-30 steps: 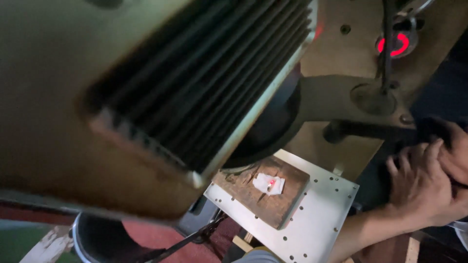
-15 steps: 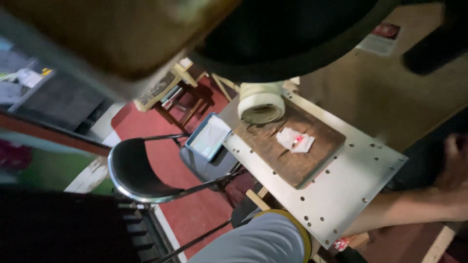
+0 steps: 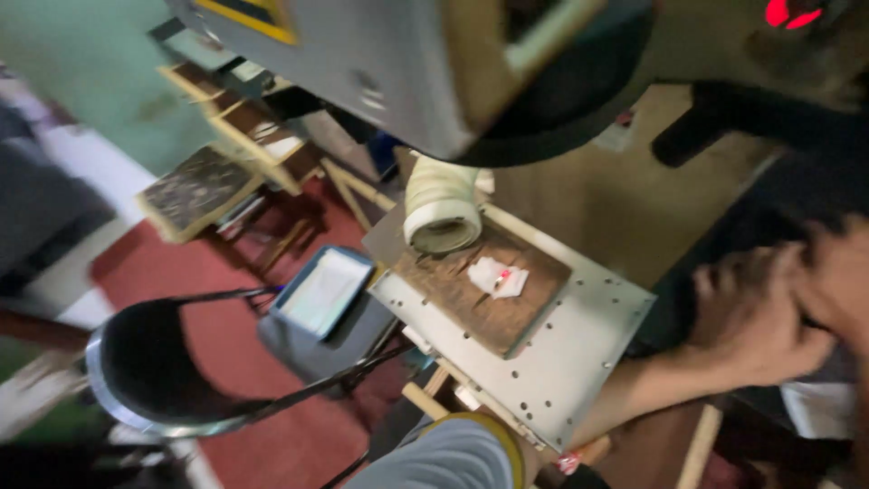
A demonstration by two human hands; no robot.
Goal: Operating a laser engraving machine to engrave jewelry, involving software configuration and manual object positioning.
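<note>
Fabric of a grey sleeve or knee (image 3: 453, 457), edged with a yellow band, is seen nearest, at the bottom of the view. Just above it, a pale metal plate (image 3: 579, 362), flat and rectangular with small drilled holes along its edges, is supported on wooden legs. A rough, dark wooden board (image 3: 471, 299) is laid flat on that plate, and a small crumpled piece of white paper with a red mark (image 3: 499, 278) is lying on the board. At the board's far end a thick roll of pale tape (image 3: 441, 210) is set, tilted, its hollow core turned toward the camera.

To the right, the left hand (image 3: 756, 321) is reached across from a bare forearm and is closed over something dark beside the plate; what is gripped cannot be told. The right hand (image 3: 837, 276) is pressed against the left one, blurred and cut by the frame's edge, so its fingers cannot be made out.

To the left, a round black chair seat with a shiny metal rim (image 3: 145, 367) is seen over a red floor (image 3: 217, 330), with a blue-edged tray (image 3: 323, 290) beside it. Farther off, wooden stools (image 3: 195, 190) are ranged, and a grey machine housing (image 3: 398, 63) is hung overhead
</note>
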